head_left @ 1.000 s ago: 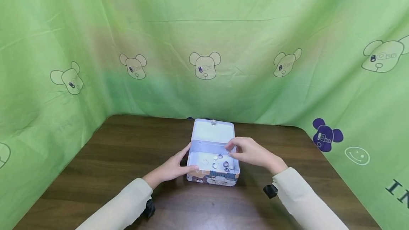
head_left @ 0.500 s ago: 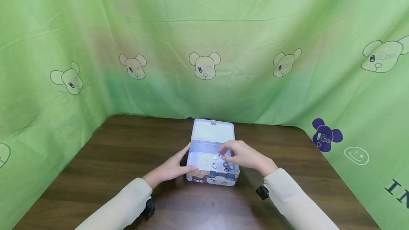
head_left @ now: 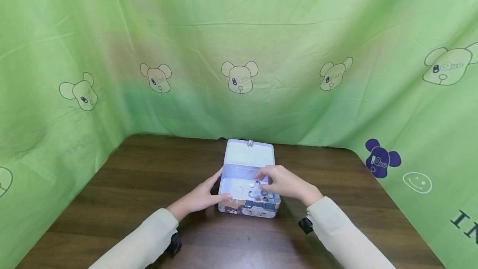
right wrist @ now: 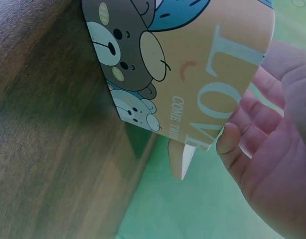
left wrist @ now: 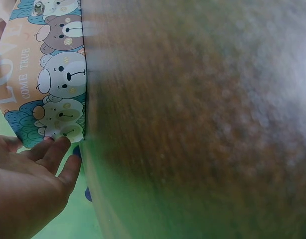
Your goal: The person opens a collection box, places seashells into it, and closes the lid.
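Observation:
A lidded tin box printed with cartoon bears stands with its white lid raised. Several small round glassy pieces, clear and purplish-grey, lie on its white floor. My left hand holds the box's left side, its thumb over the front rim; in the left wrist view its fingers touch the printed wall. My right hand reaches in over the right wall, thumb and forefinger apart above the pieces. I see nothing held between them. In the right wrist view the box wall partly hides that hand's fingers.
The box stands on a dark wooden table. Behind the table and along its sides hangs a green cloth with printed bear heads. Black wrist devices sit below both sleeves.
My right hand moved left and lower into the box, and its thumb and forefinger spread. A blurred extra glassy piece now shows near the front of the box floor. The left hand stayed put.

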`<act>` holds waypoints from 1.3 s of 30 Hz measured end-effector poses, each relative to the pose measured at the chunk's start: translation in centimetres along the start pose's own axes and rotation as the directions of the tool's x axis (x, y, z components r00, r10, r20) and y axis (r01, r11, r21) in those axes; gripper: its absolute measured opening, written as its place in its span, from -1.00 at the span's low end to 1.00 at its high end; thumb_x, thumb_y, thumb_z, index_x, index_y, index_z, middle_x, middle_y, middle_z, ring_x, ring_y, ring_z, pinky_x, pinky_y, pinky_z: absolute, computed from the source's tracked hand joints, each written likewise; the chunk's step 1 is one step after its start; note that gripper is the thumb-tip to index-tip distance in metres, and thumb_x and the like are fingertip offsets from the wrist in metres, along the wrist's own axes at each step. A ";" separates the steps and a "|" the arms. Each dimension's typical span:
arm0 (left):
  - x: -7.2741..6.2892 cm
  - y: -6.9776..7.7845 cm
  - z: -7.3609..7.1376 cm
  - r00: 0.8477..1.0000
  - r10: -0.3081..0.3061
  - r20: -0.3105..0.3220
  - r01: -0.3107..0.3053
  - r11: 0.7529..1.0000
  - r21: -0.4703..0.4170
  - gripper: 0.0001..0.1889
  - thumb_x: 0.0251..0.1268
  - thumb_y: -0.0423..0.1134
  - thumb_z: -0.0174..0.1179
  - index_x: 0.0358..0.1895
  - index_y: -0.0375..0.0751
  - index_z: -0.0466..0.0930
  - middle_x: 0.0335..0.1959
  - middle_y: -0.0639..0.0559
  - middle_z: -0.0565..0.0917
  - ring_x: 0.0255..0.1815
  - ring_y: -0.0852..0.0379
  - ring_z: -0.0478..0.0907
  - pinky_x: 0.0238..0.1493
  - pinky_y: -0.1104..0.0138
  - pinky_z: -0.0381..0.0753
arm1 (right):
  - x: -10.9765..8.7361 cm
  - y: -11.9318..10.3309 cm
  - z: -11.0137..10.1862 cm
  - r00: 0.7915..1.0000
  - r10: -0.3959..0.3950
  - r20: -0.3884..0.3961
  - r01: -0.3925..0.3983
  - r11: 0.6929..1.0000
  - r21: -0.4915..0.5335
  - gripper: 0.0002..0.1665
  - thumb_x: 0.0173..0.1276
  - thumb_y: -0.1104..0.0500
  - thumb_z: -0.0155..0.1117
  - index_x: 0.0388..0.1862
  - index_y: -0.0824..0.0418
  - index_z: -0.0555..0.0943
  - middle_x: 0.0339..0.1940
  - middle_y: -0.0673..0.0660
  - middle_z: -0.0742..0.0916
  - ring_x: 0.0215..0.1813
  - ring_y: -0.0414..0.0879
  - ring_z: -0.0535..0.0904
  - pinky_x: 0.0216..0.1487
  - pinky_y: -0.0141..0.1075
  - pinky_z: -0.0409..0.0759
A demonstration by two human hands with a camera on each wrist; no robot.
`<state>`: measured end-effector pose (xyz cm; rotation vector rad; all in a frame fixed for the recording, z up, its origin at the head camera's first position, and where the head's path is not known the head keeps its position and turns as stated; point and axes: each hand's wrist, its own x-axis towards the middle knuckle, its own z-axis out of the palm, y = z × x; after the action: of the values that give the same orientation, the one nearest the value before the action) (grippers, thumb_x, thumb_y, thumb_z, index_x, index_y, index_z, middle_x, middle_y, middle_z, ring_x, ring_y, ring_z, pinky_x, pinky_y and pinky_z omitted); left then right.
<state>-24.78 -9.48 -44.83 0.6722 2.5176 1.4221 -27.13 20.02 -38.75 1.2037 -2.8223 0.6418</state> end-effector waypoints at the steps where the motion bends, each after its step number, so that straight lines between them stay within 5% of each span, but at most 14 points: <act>1: 0.0 0.0 0.0 1.000 -0.001 0.001 0.001 1.000 0.001 0.02 0.30 0.13 0.32 0.66 0.04 -0.16 0.61 -0.13 0.03 0.56 -0.16 0.00 0.41 -0.22 0.10 | 0.0 0.0 0.0 1.000 -0.003 -0.001 0.003 1.000 0.000 -0.71 0.30 0.27 0.39 0.00 0.30 0.69 -0.16 0.15 0.73 -0.29 -0.19 0.58 -0.21 -0.28 0.60; 10: 0.1 -0.2 0.1 1.000 -0.003 0.000 0.003 1.000 0.017 0.03 0.28 0.18 0.32 0.65 0.06 -0.15 0.61 -0.13 0.05 0.56 -0.17 0.02 0.40 -0.21 0.12 | -0.3 0.5 -0.2 1.000 -0.005 -0.021 0.006 1.000 0.024 -0.73 0.33 0.31 0.37 0.00 0.29 0.69 -0.16 0.13 0.73 -0.22 -0.07 0.65 -0.17 -0.15 0.64; 19: 0.3 -0.5 0.2 1.000 0.008 -0.014 -0.008 1.000 0.002 0.02 0.30 0.15 0.32 0.65 0.05 -0.14 0.61 -0.13 0.03 0.57 -0.17 -0.01 0.41 -0.23 0.09 | -1.0 1.2 -0.8 0.995 -0.014 -0.098 0.016 1.000 0.025 -0.77 0.33 0.31 0.36 -0.04 0.26 0.70 -0.18 0.07 0.74 -0.25 -0.20 0.58 -0.27 -0.31 0.59; 26: 0.5 -0.5 0.0 0.999 0.036 -0.024 -0.036 0.999 0.020 0.00 0.30 0.15 0.31 0.65 -0.03 -0.10 0.57 -0.25 0.07 0.55 -0.22 0.03 0.39 -0.24 0.11 | -1.7 2.3 -1.3 0.987 0.038 -0.154 -0.032 0.999 0.038 -0.78 0.35 0.31 0.33 -0.03 0.25 0.70 -0.11 0.11 0.74 -0.22 -0.19 0.56 -0.18 -0.18 0.60; 31: 0.9 -0.7 -0.2 0.994 -0.013 -0.109 0.008 0.999 -0.050 -0.18 0.44 0.10 0.18 0.61 -0.10 0.04 0.53 -0.25 0.19 0.53 -0.19 0.11 0.42 -0.14 0.15 | -2.1 3.4 -1.2 0.974 0.080 -0.210 -0.068 0.996 0.062 -0.78 0.35 0.33 0.31 -0.04 0.25 0.70 -0.18 0.05 0.73 -0.24 -0.21 0.56 -0.18 -0.17 0.61; 39: 3.3 -1.1 -0.9 0.957 -0.125 -0.263 0.063 0.971 -0.232 -0.44 0.57 0.01 0.04 0.49 -0.16 0.30 0.29 -0.20 0.53 0.31 -0.17 0.45 0.31 -0.09 0.35 | -2.4 5.1 -0.7 0.940 0.177 -0.292 -0.152 0.983 0.108 -0.76 0.36 0.30 0.32 0.00 0.27 0.68 -0.23 0.03 0.73 -0.21 -0.15 0.60 -0.15 -0.21 0.60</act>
<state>-28.35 -9.09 -45.06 0.3273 2.4898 1.8362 -29.07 25.16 -40.40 0.7995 -2.6756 0.8771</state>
